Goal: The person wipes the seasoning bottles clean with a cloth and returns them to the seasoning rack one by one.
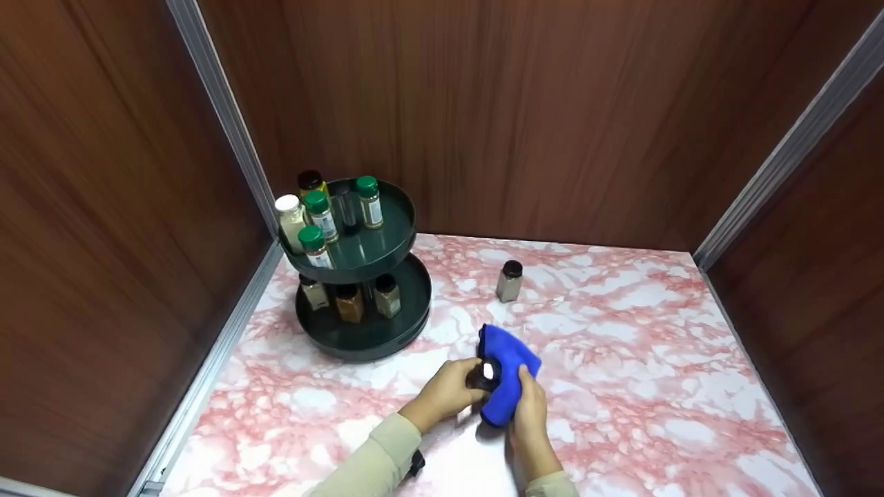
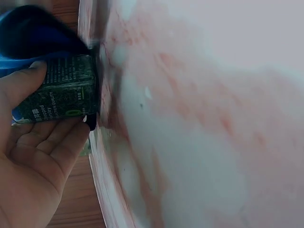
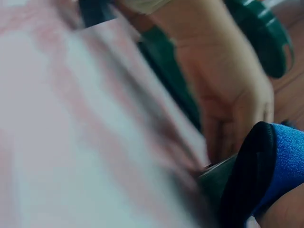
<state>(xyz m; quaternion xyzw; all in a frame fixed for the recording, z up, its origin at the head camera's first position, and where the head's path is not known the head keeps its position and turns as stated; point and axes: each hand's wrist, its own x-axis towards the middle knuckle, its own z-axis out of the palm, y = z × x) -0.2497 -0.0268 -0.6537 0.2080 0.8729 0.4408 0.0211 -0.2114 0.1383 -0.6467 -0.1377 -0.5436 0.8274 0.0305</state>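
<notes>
My left hand grips a dark spice jar between thumb and fingers, and its label reads chopped parsley in part. In the head view the jar's black cap shows, with a bright glare on it. A blue cloth with a dark edge lies against the jar's right side. My right hand pinches that cloth, thumb on top. The right wrist view shows the cloth folded beside the jar, with the left hand behind it. Cloth and fingers hide part of the jar.
A two-tier dark green rack stands at the left, with several green-capped jars, a white-capped jar and a dark-capped yellow bottle above, and three dark-capped jars below. Another black-capped jar stands on the marbled tabletop. Brown panels enclose three sides.
</notes>
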